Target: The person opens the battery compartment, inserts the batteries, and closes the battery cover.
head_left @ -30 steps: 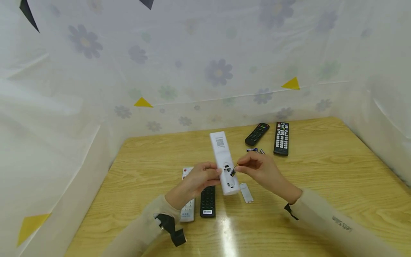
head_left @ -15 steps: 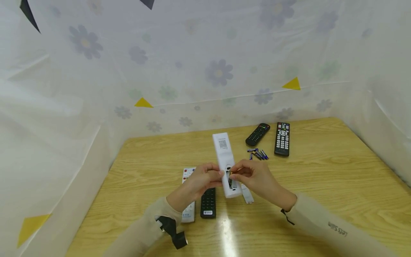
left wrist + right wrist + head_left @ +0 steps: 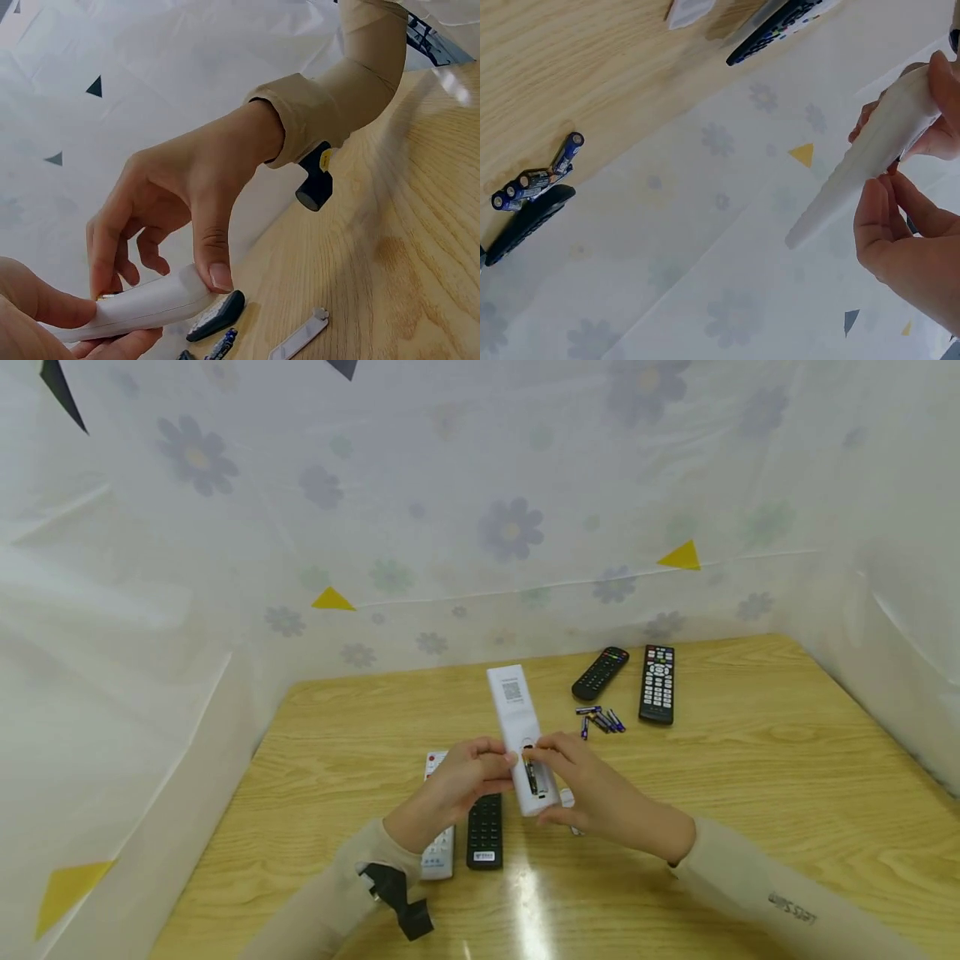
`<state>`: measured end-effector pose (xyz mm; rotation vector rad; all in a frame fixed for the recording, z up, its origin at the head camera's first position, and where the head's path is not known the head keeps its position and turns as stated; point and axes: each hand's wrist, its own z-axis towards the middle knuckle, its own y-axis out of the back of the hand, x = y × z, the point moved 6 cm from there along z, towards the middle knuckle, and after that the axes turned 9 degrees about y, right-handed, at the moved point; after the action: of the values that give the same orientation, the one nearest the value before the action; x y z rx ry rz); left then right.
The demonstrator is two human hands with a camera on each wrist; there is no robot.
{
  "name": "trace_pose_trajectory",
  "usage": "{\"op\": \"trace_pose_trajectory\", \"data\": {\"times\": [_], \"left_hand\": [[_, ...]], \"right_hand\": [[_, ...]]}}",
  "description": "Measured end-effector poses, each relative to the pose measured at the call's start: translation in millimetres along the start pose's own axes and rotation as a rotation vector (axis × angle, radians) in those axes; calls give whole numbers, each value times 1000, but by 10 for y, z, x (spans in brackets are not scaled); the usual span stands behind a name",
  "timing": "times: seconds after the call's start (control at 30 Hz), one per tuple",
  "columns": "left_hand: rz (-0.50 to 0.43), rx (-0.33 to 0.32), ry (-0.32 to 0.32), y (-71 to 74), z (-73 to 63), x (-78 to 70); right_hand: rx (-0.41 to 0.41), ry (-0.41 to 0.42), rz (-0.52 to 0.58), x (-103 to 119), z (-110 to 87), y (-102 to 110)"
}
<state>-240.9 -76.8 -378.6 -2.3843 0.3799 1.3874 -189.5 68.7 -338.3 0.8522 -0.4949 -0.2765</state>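
My left hand (image 3: 465, 777) grips a white remote control (image 3: 517, 706) by its side, its back facing up and its battery compartment uncovered. A battery (image 3: 532, 777) lies along the compartment. My right hand (image 3: 600, 789) reaches over the lower part; a finger presses at the battery's upper end while the thumb (image 3: 217, 266) bears on the remote's bottom end. In the right wrist view, the fingertips (image 3: 874, 199) meet the remote's side close to the battery. A white battery cover (image 3: 567, 797) lies on the table, partly hidden behind the right hand.
Several loose batteries (image 3: 603, 720) lie behind the right hand. Two black remotes, a smaller one (image 3: 600, 673) and one with white buttons (image 3: 657, 685), lie at the back right. A black remote (image 3: 485, 835) and a silver one (image 3: 437, 860) lie below the left hand.
The right hand has brought the battery leftward into the compartment; its fingers now press the battery, and its thumb has moved to the remote's bottom end. The left hand keeps its hold.
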Motion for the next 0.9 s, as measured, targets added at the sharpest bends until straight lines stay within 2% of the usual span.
{"op": "trace_pose_trajectory", "data": {"times": [0.2, 0.37, 0.53, 0.63, 0.77, 0.83, 0.9], "left_hand": [[31, -32, -27, -11, 22, 7], [23, -60, -47, -5, 58, 32], [16, -51, -28, 22, 96, 75], [11, -52, -25, 45, 123, 86], [9, -71, -38, 72, 130, 70], [11, -79, -44, 84, 123, 61], [16, -80, -41, 94, 112, 60]], "right_hand": [[-30, 72, -99, -8, -60, -38], [-16, 106, -185, -23, -110, -97], [-12, 116, -143, -87, -129, -120], [-9, 52, -6, -240, -136, -96], [-18, -114, 191, -581, -170, 0], [-2, -183, 205, -767, -193, 47], [48, -223, 147, -937, -211, 74]]}}
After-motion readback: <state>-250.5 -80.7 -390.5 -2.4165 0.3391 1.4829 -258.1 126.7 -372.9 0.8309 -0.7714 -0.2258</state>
